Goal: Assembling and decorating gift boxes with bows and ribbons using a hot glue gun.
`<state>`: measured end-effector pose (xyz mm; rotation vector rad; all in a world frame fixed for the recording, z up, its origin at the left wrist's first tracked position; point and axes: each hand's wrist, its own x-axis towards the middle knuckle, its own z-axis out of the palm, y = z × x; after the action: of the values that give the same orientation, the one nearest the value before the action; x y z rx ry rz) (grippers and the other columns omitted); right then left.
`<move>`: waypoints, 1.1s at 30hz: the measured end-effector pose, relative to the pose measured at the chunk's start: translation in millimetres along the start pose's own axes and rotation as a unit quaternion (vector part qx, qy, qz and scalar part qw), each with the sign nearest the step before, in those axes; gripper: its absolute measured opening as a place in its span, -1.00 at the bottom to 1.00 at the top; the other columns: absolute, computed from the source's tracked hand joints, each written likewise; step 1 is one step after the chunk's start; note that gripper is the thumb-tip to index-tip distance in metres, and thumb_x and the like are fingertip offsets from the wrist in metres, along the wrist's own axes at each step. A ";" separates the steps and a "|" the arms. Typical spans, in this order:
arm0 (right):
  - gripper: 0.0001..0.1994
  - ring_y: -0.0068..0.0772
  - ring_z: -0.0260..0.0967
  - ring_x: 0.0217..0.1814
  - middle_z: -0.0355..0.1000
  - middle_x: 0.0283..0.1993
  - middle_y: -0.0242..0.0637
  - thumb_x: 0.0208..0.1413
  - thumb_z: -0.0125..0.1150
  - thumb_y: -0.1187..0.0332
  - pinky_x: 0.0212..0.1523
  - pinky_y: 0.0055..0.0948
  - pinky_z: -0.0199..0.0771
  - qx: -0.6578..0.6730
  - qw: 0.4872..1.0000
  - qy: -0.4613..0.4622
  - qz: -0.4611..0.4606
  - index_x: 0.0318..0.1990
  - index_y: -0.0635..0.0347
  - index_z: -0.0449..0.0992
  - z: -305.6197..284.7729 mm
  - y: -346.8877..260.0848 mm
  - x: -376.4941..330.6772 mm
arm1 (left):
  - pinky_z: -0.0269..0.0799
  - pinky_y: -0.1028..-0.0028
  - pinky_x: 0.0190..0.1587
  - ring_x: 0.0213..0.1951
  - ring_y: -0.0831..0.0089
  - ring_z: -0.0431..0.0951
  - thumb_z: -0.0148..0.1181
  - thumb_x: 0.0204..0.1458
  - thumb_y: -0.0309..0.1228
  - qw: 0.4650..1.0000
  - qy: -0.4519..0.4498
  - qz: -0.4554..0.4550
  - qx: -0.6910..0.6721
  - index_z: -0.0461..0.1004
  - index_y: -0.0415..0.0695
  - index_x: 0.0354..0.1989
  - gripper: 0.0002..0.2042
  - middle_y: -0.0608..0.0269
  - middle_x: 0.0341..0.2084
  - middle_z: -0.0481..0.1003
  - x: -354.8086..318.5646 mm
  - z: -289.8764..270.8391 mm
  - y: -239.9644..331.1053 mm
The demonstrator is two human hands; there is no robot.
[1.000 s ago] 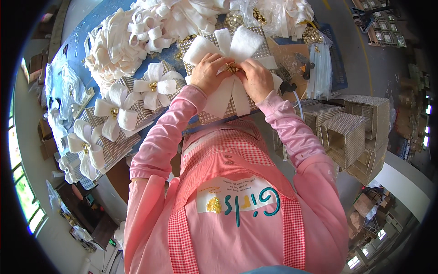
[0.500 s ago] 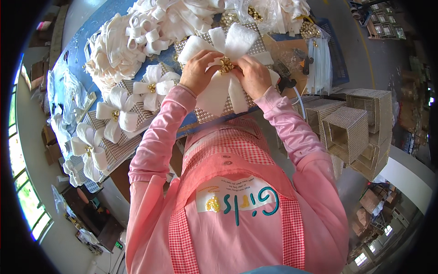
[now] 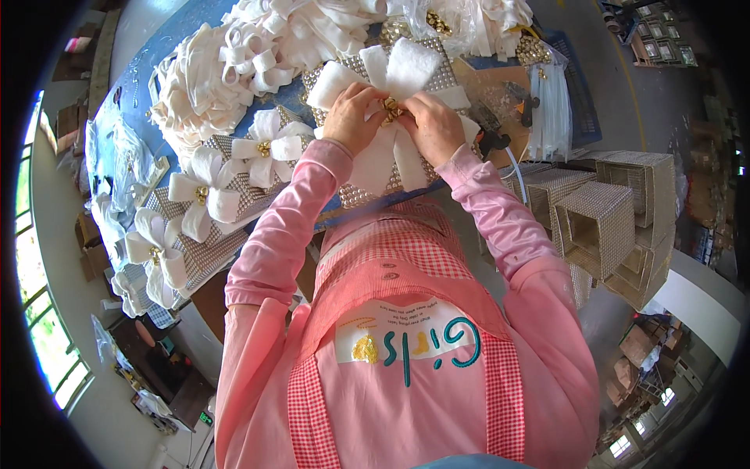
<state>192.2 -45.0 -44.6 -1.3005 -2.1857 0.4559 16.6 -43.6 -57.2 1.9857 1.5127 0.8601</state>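
Two opposed pinches, I judge, steady the shiny gold bell cluster (image 3: 391, 110): closed fingertips of my left hand (image 3: 349, 121) and right hand (image 3: 434, 130) grip it mid-way across the white plush-fabric bow (image 3: 412, 66) on the bead-covered box (image 3: 357, 195).

Gold bells (image 3: 391, 110) partly behind fingers (image 3: 417, 105)

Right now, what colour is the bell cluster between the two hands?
Gold; the bell cluster shows best in the head view, at the white bow's middle.
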 end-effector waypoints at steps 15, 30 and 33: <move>-0.86 -0.17 0.39 -0.31 0.41 -0.36 -0.25 -0.13 0.23 0.46 -0.31 -0.31 0.39 0.011 1.000 -0.008 -0.001 -0.34 0.18 0.50 1.0 -3.7 -6.8 | 0.42 0.42 -0.21 -0.31 0.27 0.51 0.17 -0.13 -0.49 0.999 0.024 0.030 -0.035 0.53 -0.15 -0.23 -0.77 0.21 -0.30 0.46 -14.0 6.7 -2.2; -0.87 -0.09 0.36 -0.29 0.38 -0.36 -0.22 -0.11 0.21 0.45 -0.31 -0.24 0.35 0.026 0.998 -0.052 0.009 -0.34 0.17 0.48 -7.2 -12.6 -13.8 | 0.41 0.35 -0.17 -0.25 0.20 0.47 0.20 -0.17 -0.45 0.997 0.062 0.020 -0.028 0.55 -0.11 -0.31 -0.81 0.19 -0.33 0.46 -30.3 14.5 5.1; -0.88 -0.02 0.36 -0.34 0.37 -0.37 -0.16 -0.10 0.20 0.47 -0.34 -0.19 0.35 0.024 0.998 -0.049 -0.012 -0.35 0.22 0.46 -8.4 -18.3 -16.0 | 0.43 0.34 -0.21 -0.29 0.22 0.47 0.19 -0.20 -0.45 0.996 0.071 0.031 -0.043 0.55 -0.08 -0.38 -0.84 0.20 -0.38 0.45 -36.4 10.5 8.7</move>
<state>190.7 -67.6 -32.6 -1.2488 -2.2543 0.5699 23.3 -81.1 -64.8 1.9543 1.4699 1.0935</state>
